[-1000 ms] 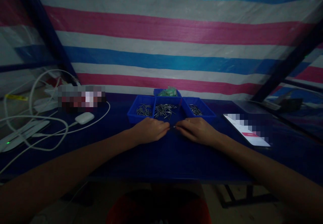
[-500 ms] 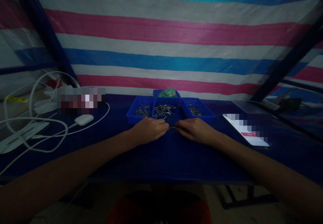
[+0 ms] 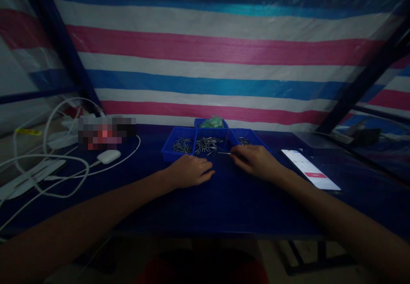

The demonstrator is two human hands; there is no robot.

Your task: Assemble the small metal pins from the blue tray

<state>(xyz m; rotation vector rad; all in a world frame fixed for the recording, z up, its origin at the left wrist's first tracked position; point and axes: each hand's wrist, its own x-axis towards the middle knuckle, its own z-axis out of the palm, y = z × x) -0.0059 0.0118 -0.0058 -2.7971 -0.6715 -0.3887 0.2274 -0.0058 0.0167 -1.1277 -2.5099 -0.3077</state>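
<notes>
Our right hand (image 3: 256, 160) has a narrow pinch on one thin metal rod (image 3: 224, 153), free end pointing left, just in front of the loose heap. Our left hand (image 3: 188, 171) is slightly open, thumb a bit apart from the fingers, nothing seen in it, low over the blue table (image 3: 205, 209). Next out, we have the left bin (image 3: 167, 148) with a batch of rods (image 3: 182, 146) and the right bin (image 3: 255, 136) with another batch (image 3: 244, 141), partly hidden by the right hand. Between them, a messy heap (image 3: 208, 144); we can't tell if it sits in a tray or on the table. Status as it lies: both side bins already hold some, plenty in the middle heap, the pinched rod outside both side bins. Whether rods differ between bins, too dark to tell. Behind, the rear bin (image 3: 199, 122) holds green crumpled stuff (image 3: 215, 122). Farther off, lit phone (image 3: 309, 173) right, white case (image 3: 109, 156) and white cables (image 3: 86, 173) left
</notes>
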